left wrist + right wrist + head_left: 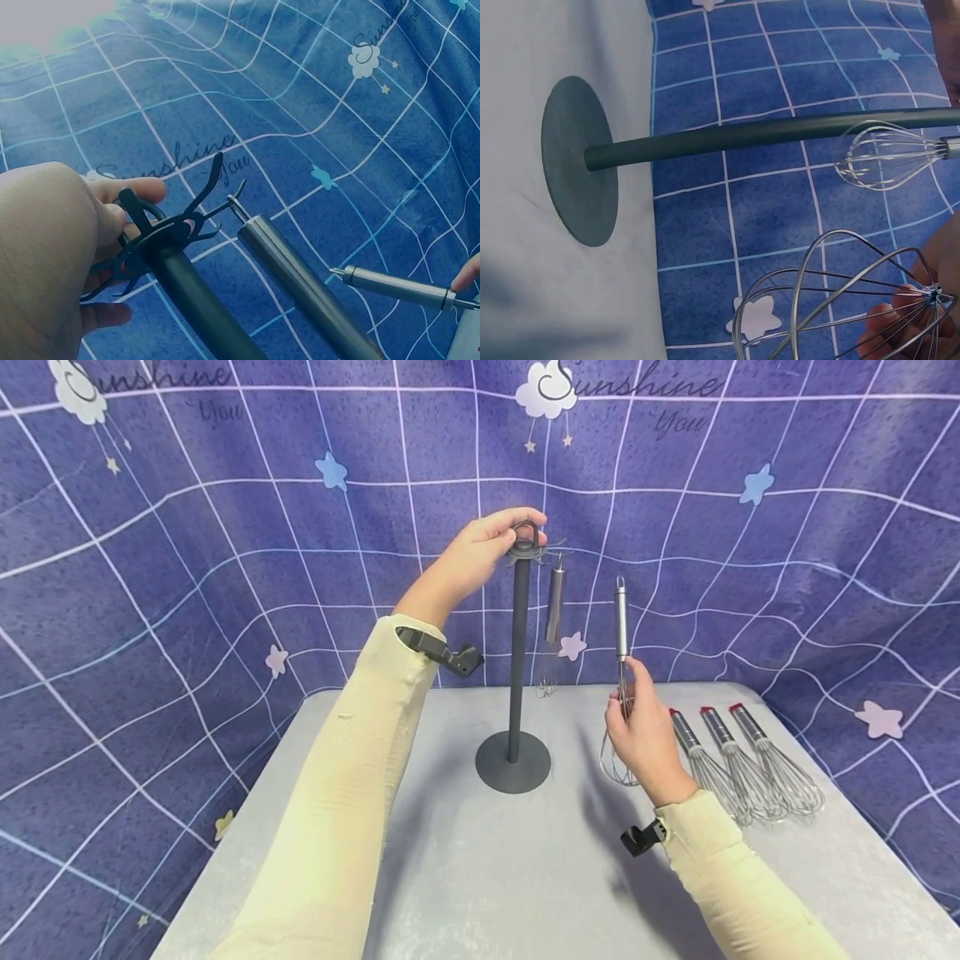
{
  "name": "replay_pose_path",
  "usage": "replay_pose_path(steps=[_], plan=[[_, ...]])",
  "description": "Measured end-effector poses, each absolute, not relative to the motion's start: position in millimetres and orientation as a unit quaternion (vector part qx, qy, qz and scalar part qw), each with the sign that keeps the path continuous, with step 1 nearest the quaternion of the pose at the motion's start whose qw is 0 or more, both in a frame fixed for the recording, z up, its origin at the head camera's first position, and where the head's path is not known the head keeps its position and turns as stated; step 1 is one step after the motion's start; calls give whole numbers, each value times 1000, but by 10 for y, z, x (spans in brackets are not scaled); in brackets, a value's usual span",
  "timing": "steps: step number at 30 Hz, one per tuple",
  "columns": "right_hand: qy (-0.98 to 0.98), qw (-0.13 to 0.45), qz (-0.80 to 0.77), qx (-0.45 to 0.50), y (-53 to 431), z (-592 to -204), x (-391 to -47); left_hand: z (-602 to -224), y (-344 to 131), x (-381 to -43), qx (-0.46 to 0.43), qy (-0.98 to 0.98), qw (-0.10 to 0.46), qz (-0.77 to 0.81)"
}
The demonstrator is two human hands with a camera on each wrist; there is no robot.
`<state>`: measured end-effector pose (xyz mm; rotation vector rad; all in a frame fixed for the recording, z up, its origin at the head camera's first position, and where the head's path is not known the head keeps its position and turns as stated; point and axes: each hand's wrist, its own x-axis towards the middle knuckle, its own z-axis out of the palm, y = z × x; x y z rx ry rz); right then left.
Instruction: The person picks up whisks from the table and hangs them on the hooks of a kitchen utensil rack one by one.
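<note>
A dark grey metal stand (517, 652) rises from a round base (495, 768), with several hooks around its top. My left hand (476, 553) holds the stand by the loop at its top, thumb and fingers around it. From a hook on the stand's right side hangs a whisk (555, 602), handle up, its wire loops (892, 157) beside the pole. To the right of that, my right hand (648, 739) pinches a second whisk (621, 622) where the wires meet the handle. This whisk is upright, hanging eye at the top, apart from the hooks in the left wrist view.
Three more whisks (738, 760) with red-tipped handles lie side by side at the right of the grey table (480, 877). A blue-purple patterned cloth (225, 527) hangs behind and around the table.
</note>
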<state>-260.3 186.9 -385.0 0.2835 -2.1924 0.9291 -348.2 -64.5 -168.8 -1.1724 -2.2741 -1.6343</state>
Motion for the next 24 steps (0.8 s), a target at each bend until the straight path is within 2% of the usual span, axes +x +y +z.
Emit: replay_pose_path(steps=[24], plan=[[-811, 418, 385, 139, 1766, -3739, -2565, -1676, -640, -3446, -375, -760, 61, -528]])
